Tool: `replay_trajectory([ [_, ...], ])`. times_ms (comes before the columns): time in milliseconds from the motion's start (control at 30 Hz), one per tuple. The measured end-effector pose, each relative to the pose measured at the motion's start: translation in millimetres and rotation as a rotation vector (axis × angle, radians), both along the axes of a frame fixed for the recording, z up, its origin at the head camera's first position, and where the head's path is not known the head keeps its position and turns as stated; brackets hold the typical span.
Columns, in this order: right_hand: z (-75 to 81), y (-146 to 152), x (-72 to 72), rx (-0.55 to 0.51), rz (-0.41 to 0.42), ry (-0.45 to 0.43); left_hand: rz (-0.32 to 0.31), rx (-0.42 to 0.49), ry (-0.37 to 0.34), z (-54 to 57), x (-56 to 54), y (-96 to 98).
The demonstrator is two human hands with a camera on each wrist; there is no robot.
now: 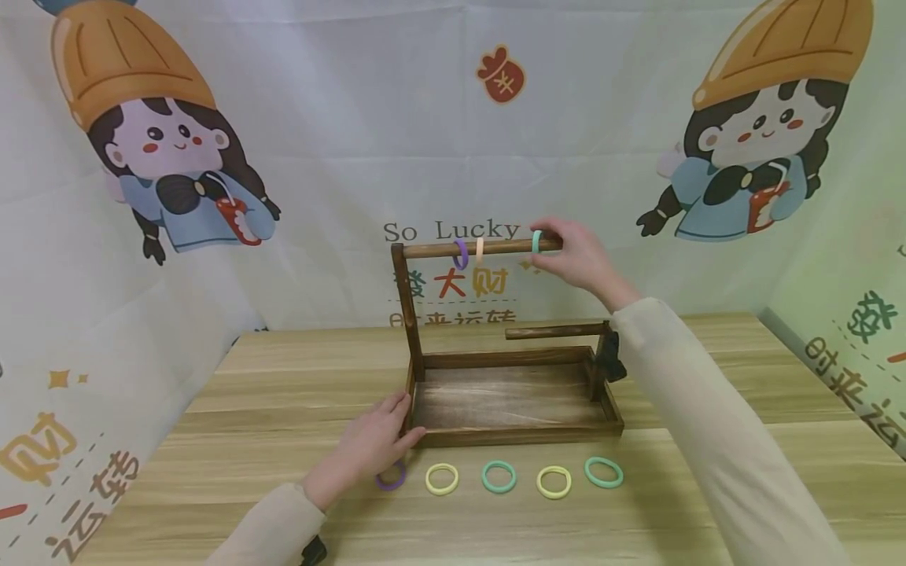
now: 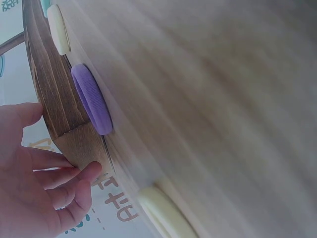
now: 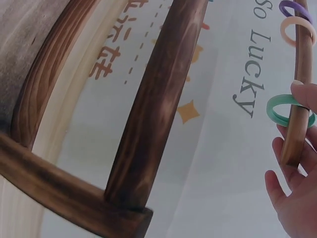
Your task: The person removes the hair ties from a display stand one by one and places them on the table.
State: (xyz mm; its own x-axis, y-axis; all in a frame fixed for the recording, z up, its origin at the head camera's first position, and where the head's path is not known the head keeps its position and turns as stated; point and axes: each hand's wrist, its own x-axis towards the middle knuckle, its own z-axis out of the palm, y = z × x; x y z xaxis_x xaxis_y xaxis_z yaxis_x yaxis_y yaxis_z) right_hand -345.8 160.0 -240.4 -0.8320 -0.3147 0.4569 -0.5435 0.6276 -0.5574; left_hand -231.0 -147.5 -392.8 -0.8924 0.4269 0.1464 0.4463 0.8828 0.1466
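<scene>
My right hand [image 1: 582, 258] pinches a green hair tie [image 3: 277, 118] between thumb and fingers. That tie encircles the upper bar [image 3: 298, 133] of a dark wooden stand, near the bar's free end. Farther along the same bar hang a purple hair tie [image 1: 462, 255] and a peach one [image 1: 480, 250]. Down at the stand's tray [image 1: 517, 435], my left hand [image 1: 370, 442] holds the front left corner, thumb on the front wall and fingers along the side. Beneath this hand lies another purple hair tie [image 2: 93, 101], partly hidden in the head view.
In front of the tray, yellow [image 1: 442, 479] and green [image 1: 499, 477] hair ties lie in a row on the wooden table [image 1: 297, 385]. A lower bar [image 1: 552, 332] rises over the tray's right side. Behind stands a printed cloth backdrop [image 1: 368, 102].
</scene>
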Motion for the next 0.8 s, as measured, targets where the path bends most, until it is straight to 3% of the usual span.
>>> replay_trajectory([
  [500,-4.0,27,2.9,-0.020,-0.067,0.030,-0.002,0.000,0.004,-2.4,-0.9,-1.4],
  [800,-7.5,39,4.3,-0.068,-0.074,-0.018,0.002,0.009,0.003,-2.7,-0.7,-1.1],
])
